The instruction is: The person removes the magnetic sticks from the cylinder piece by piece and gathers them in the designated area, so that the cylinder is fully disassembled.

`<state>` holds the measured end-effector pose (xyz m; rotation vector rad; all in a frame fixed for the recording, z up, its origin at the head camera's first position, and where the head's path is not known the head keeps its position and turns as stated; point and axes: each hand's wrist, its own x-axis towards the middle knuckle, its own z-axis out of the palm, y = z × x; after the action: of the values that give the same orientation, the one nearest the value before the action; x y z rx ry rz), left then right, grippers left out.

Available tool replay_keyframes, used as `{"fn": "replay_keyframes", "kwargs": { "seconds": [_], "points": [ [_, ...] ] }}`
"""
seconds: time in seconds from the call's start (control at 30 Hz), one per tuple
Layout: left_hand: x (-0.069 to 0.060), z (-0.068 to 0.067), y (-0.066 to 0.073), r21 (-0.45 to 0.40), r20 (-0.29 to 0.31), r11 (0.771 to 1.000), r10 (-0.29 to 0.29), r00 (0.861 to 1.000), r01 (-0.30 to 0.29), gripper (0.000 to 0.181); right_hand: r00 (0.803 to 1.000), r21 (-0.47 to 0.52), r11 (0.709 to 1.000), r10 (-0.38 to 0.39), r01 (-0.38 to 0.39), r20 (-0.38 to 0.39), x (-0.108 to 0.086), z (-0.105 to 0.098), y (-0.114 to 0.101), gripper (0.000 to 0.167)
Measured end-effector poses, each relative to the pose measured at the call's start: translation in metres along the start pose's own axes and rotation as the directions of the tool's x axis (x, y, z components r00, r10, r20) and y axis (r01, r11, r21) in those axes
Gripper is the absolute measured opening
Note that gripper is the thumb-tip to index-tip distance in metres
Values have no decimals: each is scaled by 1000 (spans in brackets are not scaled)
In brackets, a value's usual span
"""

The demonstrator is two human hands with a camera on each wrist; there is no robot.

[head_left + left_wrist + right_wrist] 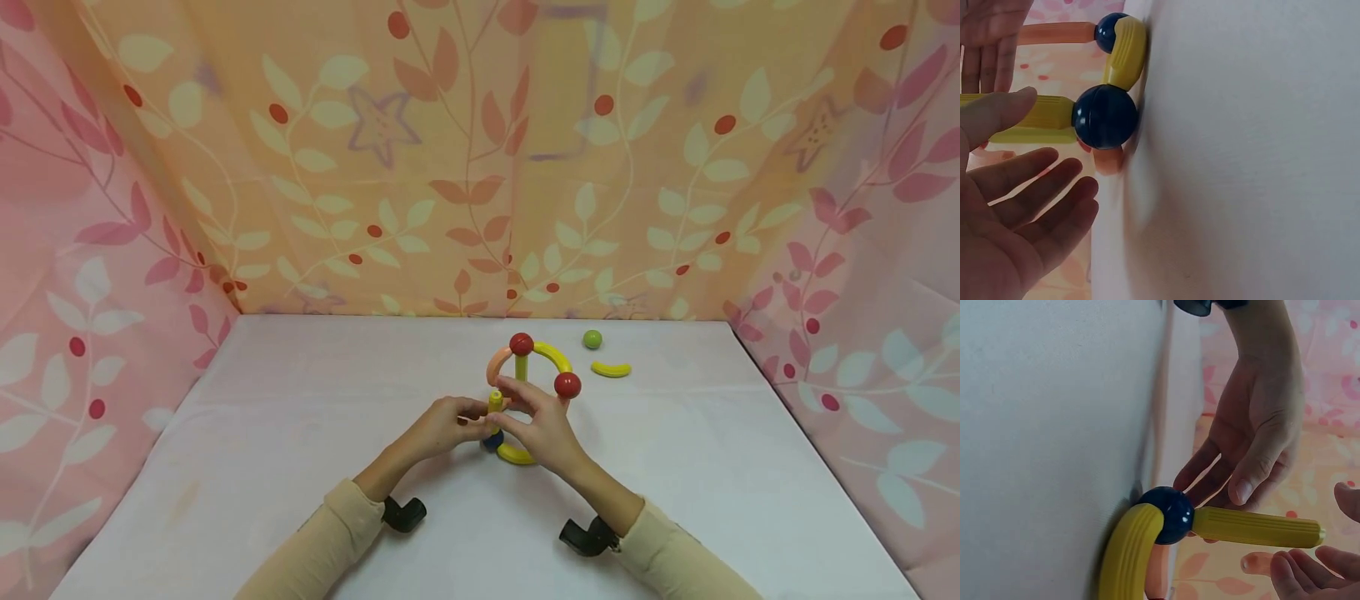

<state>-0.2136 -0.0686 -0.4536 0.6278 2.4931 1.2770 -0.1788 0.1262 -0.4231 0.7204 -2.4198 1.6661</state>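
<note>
A straight yellow rod point(495, 403) stands upright on a dark blue ball point(1168, 515), part of a ball-and-rod building toy. My left hand point(448, 427) is at the rod's left side, its fingers spread around rod and ball; in the right wrist view its thumb stands apart from the rod. Around the rod's top, my right hand point(546, 429) has thumb and fingers parted, with a gap to the rod in the right wrist view. A curved yellow rod point(1127, 53) joins this ball to another blue ball point(1107, 32). Red balls point(567, 385) sit higher on the frame.
A green ball point(592, 339) and a loose curved yellow rod point(611, 370) lie behind and right of the toy on the white table point(300, 367). Patterned curtains point(465, 167) enclose the back and sides. Black camera mounts point(588, 537) sit at both wrists.
</note>
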Motion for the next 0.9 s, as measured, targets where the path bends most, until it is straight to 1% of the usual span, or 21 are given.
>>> {"fn": "replay_keyframes", "kwargs": {
  "seconds": [0.13, 0.3, 0.53, 0.73, 0.9],
  "points": [
    [2, 1, -2, 12, 31, 1000, -7, 1000, 7, 41, 997, 34, 996, 79, -80, 27, 1, 1, 5, 54],
    [5, 4, -3, 44, 53, 999, -21, 998, 19, 43, 985, 27, 986, 164, -165, 50, 2, 3, 9, 51],
    [7, 6, -1, 85, 46, 995, -52, 998, 48, 42, 977, 49, 978, 201, -205, 65, 4, 5, 14, 41],
    [7, 7, 0, 110, 27, 992, -62, 998, 58, 41, 972, 37, 972, 230, -232, 49, 6, 6, 16, 38],
    [8, 8, 0, 134, 45, 991, -33, 998, 27, 42, 971, 32, 971, 234, -235, 40, 6, 7, 19, 36]
  ]
}}
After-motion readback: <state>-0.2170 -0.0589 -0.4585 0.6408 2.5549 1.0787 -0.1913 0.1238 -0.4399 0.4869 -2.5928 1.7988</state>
